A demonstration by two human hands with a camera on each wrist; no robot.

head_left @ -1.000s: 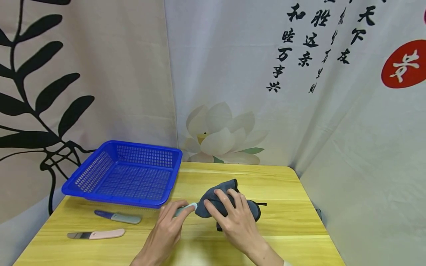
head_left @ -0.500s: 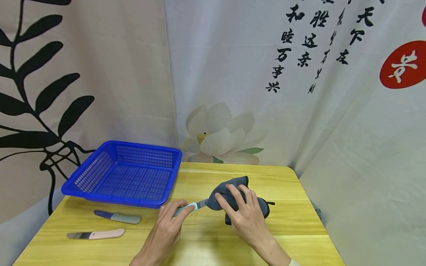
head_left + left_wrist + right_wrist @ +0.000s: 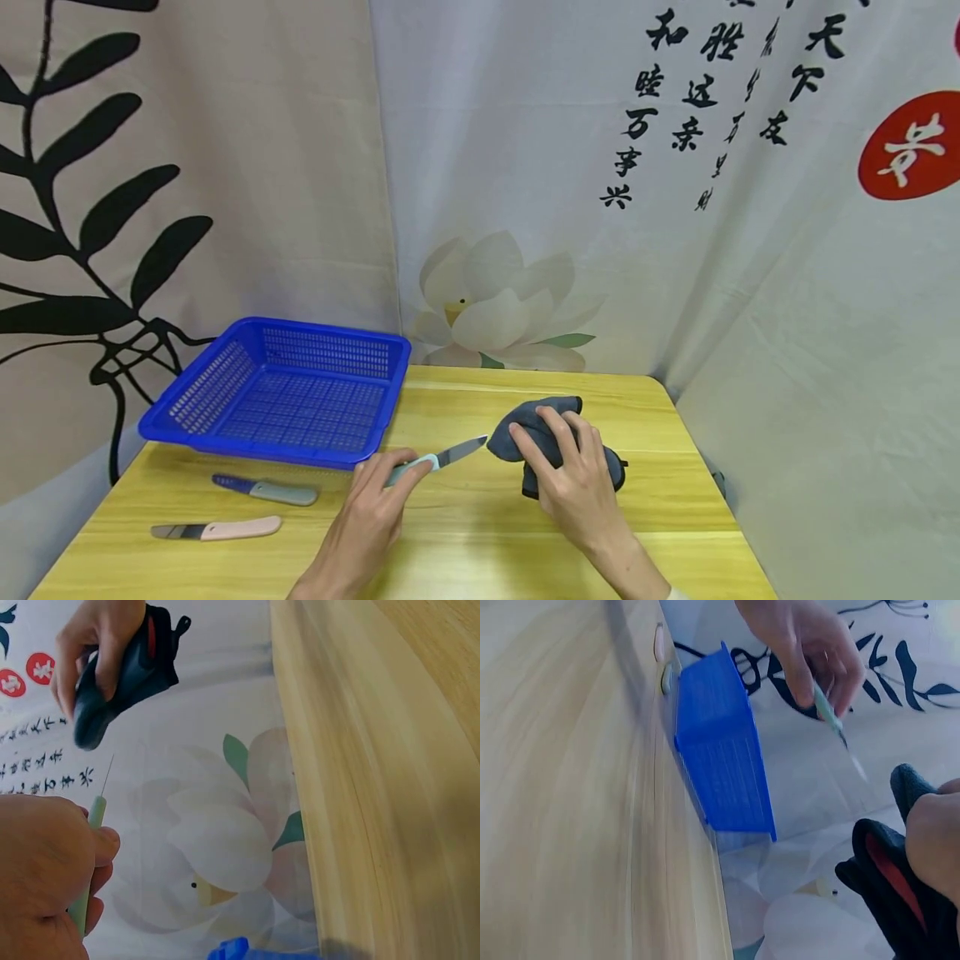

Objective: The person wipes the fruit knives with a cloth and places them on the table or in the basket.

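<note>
Light green-handled knife (image 3: 438,461), with a narrow, pointed metal blade, is held above a yellow, wood-grained tabletop (image 3: 465,546) whose far right corner is rounded. Behind the tabletop hangs pale printed fabric (image 3: 487,167), lightly creased, bearing black leafy stems at left, a white lotus at centre, and black characters with a red oval at upper right. Toward the far left stands a blue plastic basket (image 3: 330,348), rectangular, with flared, perforated walls and a gridded floor. In front of it, two more knives lie flat and apart: a grey-green-handled knife (image 3: 264,490) with a blue blade, and a pale pink-handled knife (image 3: 216,530) with a metal blade, dark next to the handle. The held knife's visible handle appears smooth, with a lighter collar at the blade end; its blade is grey and bare. A blue-grey, soft-looking cloth (image 3: 512,433) with black edging is bunched into rounded folds, a strip of red showing inside in both wrist views. The left hand (image 3: 372,500) has thumb and fingers clamped on the handle, the blade projecting beyond the fingertips. The right hand (image 3: 573,483) grips the cloth, thumb and fingers bent over it. The blade tip sits just beside the cloth; both wrist views show a gap between them.
</note>
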